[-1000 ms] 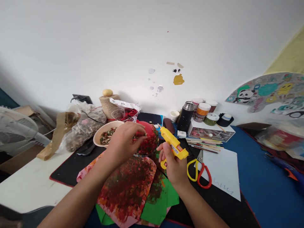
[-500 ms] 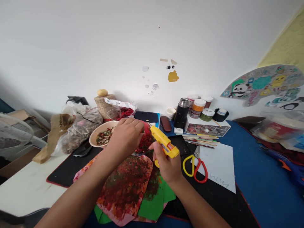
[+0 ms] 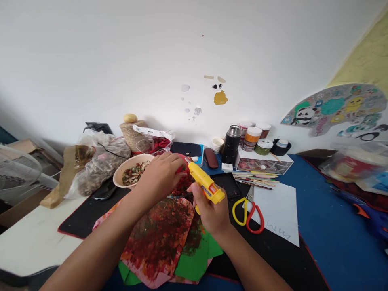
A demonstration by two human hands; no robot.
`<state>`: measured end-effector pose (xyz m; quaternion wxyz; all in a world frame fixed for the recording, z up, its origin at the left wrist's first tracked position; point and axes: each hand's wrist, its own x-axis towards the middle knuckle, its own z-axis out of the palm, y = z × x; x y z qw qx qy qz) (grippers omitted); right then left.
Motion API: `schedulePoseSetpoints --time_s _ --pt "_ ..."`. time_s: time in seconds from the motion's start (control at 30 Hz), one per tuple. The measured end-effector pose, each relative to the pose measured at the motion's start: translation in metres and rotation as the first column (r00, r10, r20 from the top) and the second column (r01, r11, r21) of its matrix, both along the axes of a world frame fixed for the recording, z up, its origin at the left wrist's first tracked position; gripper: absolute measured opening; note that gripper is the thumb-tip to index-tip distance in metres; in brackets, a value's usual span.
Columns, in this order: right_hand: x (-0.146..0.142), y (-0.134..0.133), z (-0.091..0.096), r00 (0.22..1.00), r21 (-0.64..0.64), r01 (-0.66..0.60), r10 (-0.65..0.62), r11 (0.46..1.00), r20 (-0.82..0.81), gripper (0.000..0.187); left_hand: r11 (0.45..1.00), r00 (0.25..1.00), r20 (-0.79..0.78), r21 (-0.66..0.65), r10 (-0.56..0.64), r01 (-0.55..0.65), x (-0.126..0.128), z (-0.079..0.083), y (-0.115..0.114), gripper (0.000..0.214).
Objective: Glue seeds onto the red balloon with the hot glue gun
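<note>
My right hand (image 3: 214, 214) grips a yellow hot glue gun (image 3: 203, 180), its nozzle angled up and left, close to my left hand (image 3: 163, 173). The left fingers are bent and drawn together over a dark red, speckled piece (image 3: 182, 184); whatever they pinch is hidden behind the hand. Just left of that hand, a paper bowl (image 3: 117, 178) holds dried bits and seeds. Below both wrists lies a pink sheet painted red and brown (image 3: 160, 238), overlapping green sheets (image 3: 195, 258).
Scissors (image 3: 256, 218) with yellow and red handles lie right of my right hand, beside white paper (image 3: 277, 206). Thin brushes and sticks (image 3: 257, 178), a black flask (image 3: 231, 145) and paint jars (image 3: 252, 138) stand behind. A plastic bag (image 3: 106, 161) and a twine spool (image 3: 136, 135) occupy the left.
The glue gun has shifted slightly left and down, bringing its nozzle nearer my left hand. My left hand has moved only a little. The view has drifted slightly.
</note>
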<state>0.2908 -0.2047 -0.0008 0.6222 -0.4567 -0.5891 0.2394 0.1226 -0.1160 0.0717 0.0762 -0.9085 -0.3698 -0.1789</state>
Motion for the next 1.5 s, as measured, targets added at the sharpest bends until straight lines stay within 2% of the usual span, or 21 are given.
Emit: schedulePoseSetpoints --time_s 0.3,0.77,1.0,1.27,1.5 --pt "-0.002 -0.002 0.001 0.999 -0.013 -0.015 0.016 1.0 0.049 0.041 0.998 0.991 0.116 0.022 -0.059 0.057 -0.001 -0.006 0.002 0.021" --pt "-0.002 -0.002 0.002 0.999 -0.008 -0.025 0.025 1.0 0.025 0.041 0.999 0.989 0.14 0.0 -0.051 0.052 -0.002 -0.008 0.006 0.016" --pt "-0.003 -0.002 0.001 1.0 -0.016 -0.029 0.03 0.999 0.009 0.04 1.0 0.994 0.111 -0.023 0.009 -0.006 -0.009 -0.002 0.004 0.014" --pt "-0.003 -0.002 0.002 0.999 -0.017 -0.043 0.043 0.999 0.017 0.036 0.999 0.994 0.098 -0.03 -0.037 0.04 -0.011 -0.004 0.004 0.019" --pt "-0.003 -0.004 0.007 0.99 0.058 -0.037 0.029 0.998 0.139 0.032 0.999 0.998 0.046 -0.022 -0.031 0.032 -0.01 -0.004 0.004 0.023"
